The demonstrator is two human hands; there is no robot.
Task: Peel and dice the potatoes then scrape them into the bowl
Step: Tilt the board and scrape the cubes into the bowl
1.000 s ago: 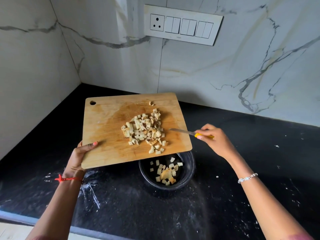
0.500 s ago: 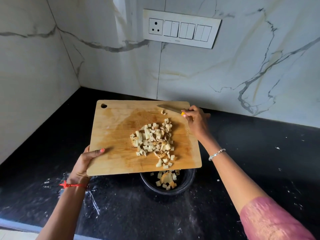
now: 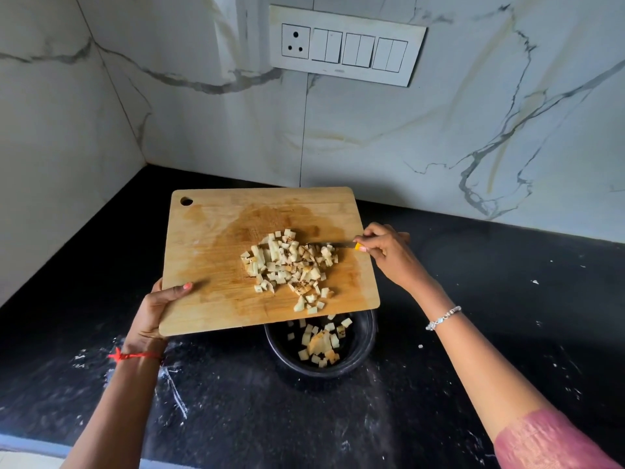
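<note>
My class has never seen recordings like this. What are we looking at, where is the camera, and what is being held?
There is no machine here. A person works with bare hands, filmed by a camera worn on their head and looking down. The left hand holds a wooden cutting board over a black bowl on the dark counter. The right hand grips a yellow-handled knife, its blade at the diced potato. Some pieces already lie in the bowl.

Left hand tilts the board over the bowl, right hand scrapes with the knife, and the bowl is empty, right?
Not empty: the head view shows diced potato already in the bowl. The rest holds: the left hand holds the board over it and the right hand holds the knife at the pile.
</note>
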